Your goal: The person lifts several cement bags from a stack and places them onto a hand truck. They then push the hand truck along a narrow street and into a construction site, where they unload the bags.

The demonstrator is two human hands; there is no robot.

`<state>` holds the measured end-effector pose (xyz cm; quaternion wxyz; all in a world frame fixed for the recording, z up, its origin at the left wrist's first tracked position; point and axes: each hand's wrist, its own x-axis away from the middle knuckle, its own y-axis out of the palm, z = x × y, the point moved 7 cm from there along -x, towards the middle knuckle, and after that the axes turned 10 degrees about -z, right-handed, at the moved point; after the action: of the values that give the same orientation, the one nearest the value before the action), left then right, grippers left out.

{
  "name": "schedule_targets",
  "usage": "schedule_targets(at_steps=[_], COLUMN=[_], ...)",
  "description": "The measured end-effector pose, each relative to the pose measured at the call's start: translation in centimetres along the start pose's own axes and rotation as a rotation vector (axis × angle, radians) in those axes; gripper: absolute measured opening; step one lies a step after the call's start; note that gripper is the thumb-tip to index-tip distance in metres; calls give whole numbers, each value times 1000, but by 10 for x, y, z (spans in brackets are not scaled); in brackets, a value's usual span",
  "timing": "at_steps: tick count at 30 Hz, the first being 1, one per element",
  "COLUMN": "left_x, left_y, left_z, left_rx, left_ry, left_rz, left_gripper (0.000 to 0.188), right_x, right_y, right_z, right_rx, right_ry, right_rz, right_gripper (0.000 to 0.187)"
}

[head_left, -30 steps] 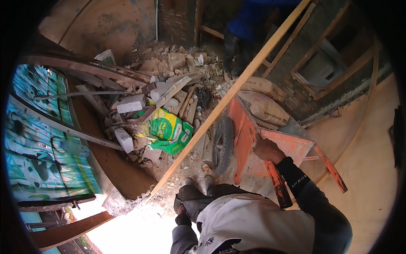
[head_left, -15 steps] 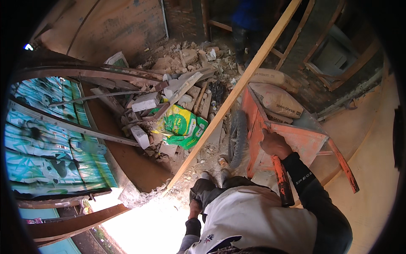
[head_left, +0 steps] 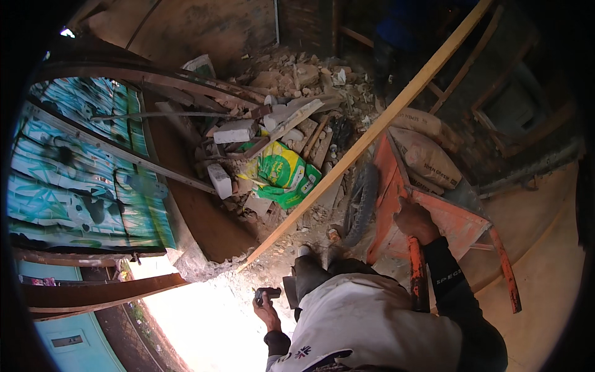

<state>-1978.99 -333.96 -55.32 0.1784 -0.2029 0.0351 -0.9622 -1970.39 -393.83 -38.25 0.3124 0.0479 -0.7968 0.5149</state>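
Observation:
Below the timber, against the bright patch, my left hand (head_left: 268,313) is closed around a small black device (head_left: 267,293), whose exact kind I cannot make out. My right hand (head_left: 416,221) is over the near side of an orange wheelbarrow (head_left: 385,198), just above the top of its left handle (head_left: 418,279). One finger stretches toward the tray rim; the other fingers look bent and are partly hidden. Nothing shows in that hand, and whether it touches the metal is unclear. Brown cement bags (head_left: 427,158) lie in the tray.
A long timber (head_left: 365,146) slants across the view, left of the wheelbarrow. Beyond it rubble (head_left: 304,74), broken boards and a green-yellow sack (head_left: 285,173) cover the floor. A patterned blue curtain (head_left: 80,180) is at left. Another person (head_left: 396,37) stands in shadow at the back.
My left hand has come up and outward from beside my leg, and the black device now shows in it. My right hand stays by the wheelbarrow; the whole view has shifted slightly.

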Motion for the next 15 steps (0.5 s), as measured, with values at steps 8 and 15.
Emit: schedule_targets(at_steps=[8,15], left_x=[-6,27], left_y=[119,209], left_z=[176,327], left_rx=[552,800], left_ry=[61,377], left_rz=[-380,-877], left_gripper=[45,61], right_x=[-7,60], right_y=[-70,-131], right_z=[-63,-235], right_rx=[152,-415], right_ry=[-351,-905], right_rz=[122,15], right_gripper=[55,65])
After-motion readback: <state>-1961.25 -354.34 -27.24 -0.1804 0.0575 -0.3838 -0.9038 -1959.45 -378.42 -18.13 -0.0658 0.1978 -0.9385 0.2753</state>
